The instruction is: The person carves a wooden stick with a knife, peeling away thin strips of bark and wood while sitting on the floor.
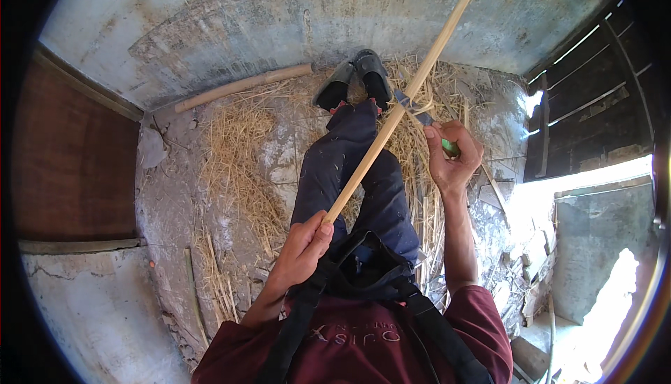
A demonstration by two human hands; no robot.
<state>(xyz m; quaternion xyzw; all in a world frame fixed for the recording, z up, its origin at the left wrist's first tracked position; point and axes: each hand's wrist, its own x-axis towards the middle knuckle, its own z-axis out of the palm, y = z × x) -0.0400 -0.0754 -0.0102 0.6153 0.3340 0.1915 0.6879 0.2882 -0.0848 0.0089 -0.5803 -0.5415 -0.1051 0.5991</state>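
A long pale strip of split bamboo or wood [379, 139] slants from my lap up toward the far wall. Around its lower end my left hand [300, 250] is closed. My right hand [453, 155] grips a knife [420, 113] with a green handle, partly hidden by the fingers. The knife's blade lies across the strip, near the middle of its length. A thin curled shaving [421, 108] sits at the blade. Both hands are above my outstretched legs in dark trousers [335, 164].
Straw-like shavings [241, 146] litter the floor on both sides of my legs. A round pole [244, 86] lies along the foot of the far wall [279, 20]. A brown panel [73, 160] stands at left; dark slatted boards [594, 97] and rubble [535, 265] are at right.
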